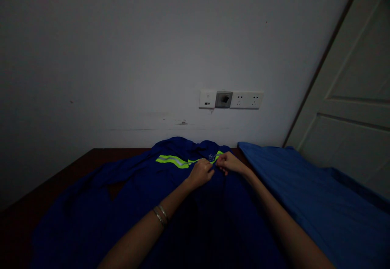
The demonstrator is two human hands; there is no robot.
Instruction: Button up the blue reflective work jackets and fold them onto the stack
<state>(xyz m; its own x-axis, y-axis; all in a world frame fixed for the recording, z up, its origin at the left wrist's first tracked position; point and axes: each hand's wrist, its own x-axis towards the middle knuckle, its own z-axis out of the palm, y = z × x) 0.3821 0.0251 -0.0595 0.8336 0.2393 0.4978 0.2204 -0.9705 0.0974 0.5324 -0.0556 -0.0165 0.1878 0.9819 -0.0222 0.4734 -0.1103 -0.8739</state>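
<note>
A dark blue work jacket (143,192) with a yellow and silver reflective stripe (172,161) across its chest lies spread out in front of me, collar toward the wall. My left hand (200,173), with bracelets on its wrist, is closed on the jacket's front at the stripe. Close to its right, my right hand (227,162) pinches the jacket front beside the stripe's right part. Small white print (211,157) shows on the cloth just above and between the hands. The dim light hides which bit of cloth or fastener the fingertips hold.
The jacket lies on a dark reddish-brown table (103,153) set against a white wall (137,58). Lighter blue cloth (292,183) lies to the right. Wall sockets and a switch panel (230,100) sit above the table. A pale panelled door (350,98) stands at the right.
</note>
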